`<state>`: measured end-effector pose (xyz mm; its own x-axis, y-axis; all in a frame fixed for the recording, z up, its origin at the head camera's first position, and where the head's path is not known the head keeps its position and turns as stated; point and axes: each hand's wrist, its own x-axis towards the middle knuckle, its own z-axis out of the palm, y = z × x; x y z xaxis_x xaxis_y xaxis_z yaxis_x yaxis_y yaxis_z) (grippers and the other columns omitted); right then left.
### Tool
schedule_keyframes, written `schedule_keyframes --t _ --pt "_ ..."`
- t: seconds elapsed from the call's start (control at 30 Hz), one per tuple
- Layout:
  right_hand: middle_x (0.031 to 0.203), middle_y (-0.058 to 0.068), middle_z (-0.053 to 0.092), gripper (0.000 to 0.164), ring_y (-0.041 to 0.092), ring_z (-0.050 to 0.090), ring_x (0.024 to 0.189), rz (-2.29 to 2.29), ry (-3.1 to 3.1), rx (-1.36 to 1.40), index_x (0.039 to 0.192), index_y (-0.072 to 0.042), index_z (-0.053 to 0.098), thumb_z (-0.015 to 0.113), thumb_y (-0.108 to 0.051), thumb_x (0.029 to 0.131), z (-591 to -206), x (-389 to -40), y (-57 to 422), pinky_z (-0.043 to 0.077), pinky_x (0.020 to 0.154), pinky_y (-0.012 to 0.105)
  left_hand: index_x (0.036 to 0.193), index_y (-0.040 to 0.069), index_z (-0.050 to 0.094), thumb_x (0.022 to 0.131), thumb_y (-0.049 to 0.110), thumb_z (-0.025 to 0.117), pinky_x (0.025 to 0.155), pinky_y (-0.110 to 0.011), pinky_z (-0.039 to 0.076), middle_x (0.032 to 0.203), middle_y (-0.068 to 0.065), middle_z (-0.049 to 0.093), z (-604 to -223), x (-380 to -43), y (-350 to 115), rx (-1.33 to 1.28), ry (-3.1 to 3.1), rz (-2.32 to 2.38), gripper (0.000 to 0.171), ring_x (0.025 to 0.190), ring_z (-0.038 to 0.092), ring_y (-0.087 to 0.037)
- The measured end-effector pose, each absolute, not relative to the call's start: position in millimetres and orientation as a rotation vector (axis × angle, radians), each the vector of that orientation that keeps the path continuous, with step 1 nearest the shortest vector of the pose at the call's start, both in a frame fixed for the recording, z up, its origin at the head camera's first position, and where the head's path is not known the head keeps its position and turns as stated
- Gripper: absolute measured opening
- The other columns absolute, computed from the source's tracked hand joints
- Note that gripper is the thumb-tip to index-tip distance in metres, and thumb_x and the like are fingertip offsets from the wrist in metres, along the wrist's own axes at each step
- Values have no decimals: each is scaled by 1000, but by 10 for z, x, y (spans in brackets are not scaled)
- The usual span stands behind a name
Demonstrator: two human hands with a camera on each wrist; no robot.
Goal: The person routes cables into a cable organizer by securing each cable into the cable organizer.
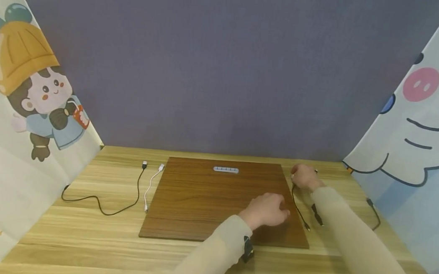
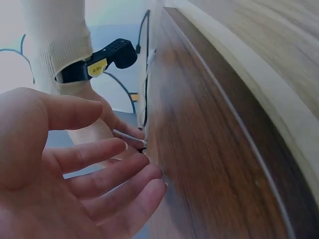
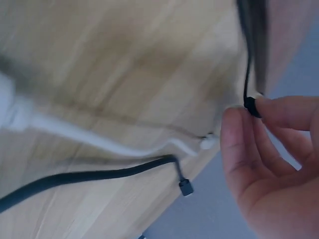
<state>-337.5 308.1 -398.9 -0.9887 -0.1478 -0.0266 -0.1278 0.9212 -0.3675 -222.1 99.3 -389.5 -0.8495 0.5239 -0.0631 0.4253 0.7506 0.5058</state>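
Note:
Beyond the brown board's right edge, my right hand (image 1: pixel 305 177) pinches the black plug (image 3: pixel 250 105) of a thin cable between thumb and fingertips. That black cable (image 1: pixel 295 203) runs along the edge toward the front, its other end lying on the table. My left hand (image 1: pixel 268 209) hovers over the right part of the brown board (image 1: pixel 200 203), palm turned inward, fingers (image 2: pixel 114 174) loosely spread and holding nothing. In the right wrist view, a white cable (image 3: pixel 99 137) and another black cable (image 3: pixel 99 175) lie beside the right hand; the right sleeve hides much of them in the head view.
Left of the board lie a white cable (image 1: pixel 149 187) and a long black USB cable (image 1: pixel 138 190). Another black cable (image 1: pixel 376 214) rests by the right wall panel. A pale slotted strip (image 1: pixel 226 169) sits at the board's back edge. A grey partition (image 1: pixel 223 70) closes the back.

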Motion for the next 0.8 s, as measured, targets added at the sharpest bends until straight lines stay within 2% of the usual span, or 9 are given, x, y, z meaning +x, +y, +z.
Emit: schedule_keyframes --t 0.17,0.3,0.47,0.53,0.67,0.8 --pt "101 26 66 32 38 64 91 -694 3023 -300 113 12 65 53 2 85 -3888 -3335 3116 54 77 49 131 19 65 99 42 62 92 -36 52 128 7 66 -3935 -2252 1064 739 2723 833 40 115 63 -16" --pt "97 21 68 31 28 64 78 -817 2962 -290 114 13 64 58 0 87 -3833 -3298 3127 55 67 39 139 17 59 99 39 62 96 -38 51 135 4 62 -3964 -2285 1126 682 2691 933 46 121 60 -19" --pt "91 17 69 36 23 64 71 -941 2861 -268 119 16 60 58 0 87 -3736 -3221 3100 57 68 41 144 10 54 99 32 64 102 -37 48 141 -3 59 -4005 -2371 1183 574 2628 1124 51 129 56 -21" --pt "89 16 68 37 23 64 71 -995 2825 -268 119 17 59 58 1 85 -3695 -3186 3077 57 69 43 142 7 55 99 29 65 99 -36 50 135 -6 62 -4026 -2413 1198 536 2589 1223 50 124 59 -21" --pt "89 15 68 38 25 67 74 -1090 2768 -286 118 17 59 60 0 84 -3638 -3122 3021 59 72 45 131 4 61 97 26 66 86 -35 53 117 -5 67 -4074 -2487 1235 460 2508 1395 41 103 63 -18" --pt "91 15 69 39 28 70 78 -1153 2722 -314 119 18 58 62 0 84 -3591 -3080 2976 60 74 43 127 3 62 96 24 67 86 -36 51 112 -4 65 -4123 -2537 1279 405 2384 1569 38 99 60 -17"
